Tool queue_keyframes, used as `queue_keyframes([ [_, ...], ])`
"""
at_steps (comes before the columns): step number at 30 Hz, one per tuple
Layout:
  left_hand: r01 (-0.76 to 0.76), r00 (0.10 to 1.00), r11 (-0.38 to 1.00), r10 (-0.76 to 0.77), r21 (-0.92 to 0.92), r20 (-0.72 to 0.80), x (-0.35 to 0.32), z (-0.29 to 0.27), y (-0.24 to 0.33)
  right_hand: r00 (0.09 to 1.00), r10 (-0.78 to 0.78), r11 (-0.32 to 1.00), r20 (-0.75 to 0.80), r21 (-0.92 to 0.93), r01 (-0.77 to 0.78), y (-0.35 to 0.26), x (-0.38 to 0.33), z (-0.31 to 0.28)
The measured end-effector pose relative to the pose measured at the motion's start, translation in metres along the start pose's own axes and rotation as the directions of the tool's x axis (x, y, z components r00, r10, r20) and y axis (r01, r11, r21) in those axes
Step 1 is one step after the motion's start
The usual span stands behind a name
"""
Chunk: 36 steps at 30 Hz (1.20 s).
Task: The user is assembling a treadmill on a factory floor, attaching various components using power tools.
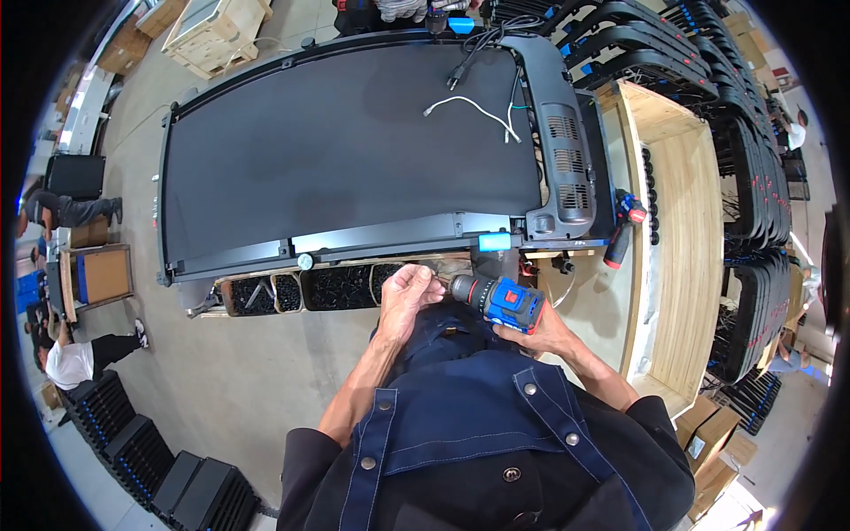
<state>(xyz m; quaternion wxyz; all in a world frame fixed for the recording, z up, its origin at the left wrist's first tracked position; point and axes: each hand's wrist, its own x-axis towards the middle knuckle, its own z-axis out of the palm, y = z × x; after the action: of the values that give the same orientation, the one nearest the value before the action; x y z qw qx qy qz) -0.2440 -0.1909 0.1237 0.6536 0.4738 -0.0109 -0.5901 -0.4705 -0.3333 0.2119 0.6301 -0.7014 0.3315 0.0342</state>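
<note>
With twelve o'clock at the top of the view, your right hand [546,332] is wrapped around the grip of the blue-and-black cordless drill [509,303], which sits just off centre toward four o'clock, its nose pointing to nine. Your left hand [409,296] is at the drill's nose, thumb and fingertips drawn together; whether they pinch a small part cannot be told. Beyond your hands, toward eleven, lies the long black deck [345,133], with the grey vented cover [564,150] at its end between one and two. A white cable [474,104] rests on the deck between twelve and one. Bins of dark small parts [336,288] line the deck's near edge toward nine. At three, a red-and-black driver [622,232] is noted just beside the wooden crate [686,265]. At twelve, a co-worker's gloved hand [403,9] shows past the deck's far edge.
</note>
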Motion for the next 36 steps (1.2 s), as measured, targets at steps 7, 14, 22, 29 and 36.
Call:
queue_keyframes([
  [7, 0.184, 0.967, 0.936, -0.119, -0.299, 0.224, 0.017, 0.040, 0.008, 0.994, 0.025, 0.999, -0.109, -0.033, -0.028, -0.036, 0.008, -0.023],
  [14, 0.354, 0.918, 0.830, -0.221, -0.430, 0.329, 0.040, 0.048, -0.007, 0.973, 0.202, 0.790, -0.107, -0.570, -0.227, -0.108, 0.050, -0.048],
  [22, 0.393, 0.913, 0.769, -0.262, -0.505, 0.312, 0.055, 0.041, -0.016, 0.948, 0.316, 0.660, -0.043, -0.708, -0.253, -0.118, 0.087, -0.050],
  [29, 0.454, 0.879, 0.743, -0.282, -0.492, 0.386, 0.055, 0.035, -0.016, 0.936, 0.351, 0.528, 0.021, -0.830, -0.179, -0.138, 0.106, -0.048],
  [36, 0.527, 0.830, 0.691, -0.293, -0.495, 0.475, 0.062, 0.024, -0.017, 0.926, 0.296, 0.436, 0.234, -0.896, 0.087, -0.157, 0.128, -0.052],
])
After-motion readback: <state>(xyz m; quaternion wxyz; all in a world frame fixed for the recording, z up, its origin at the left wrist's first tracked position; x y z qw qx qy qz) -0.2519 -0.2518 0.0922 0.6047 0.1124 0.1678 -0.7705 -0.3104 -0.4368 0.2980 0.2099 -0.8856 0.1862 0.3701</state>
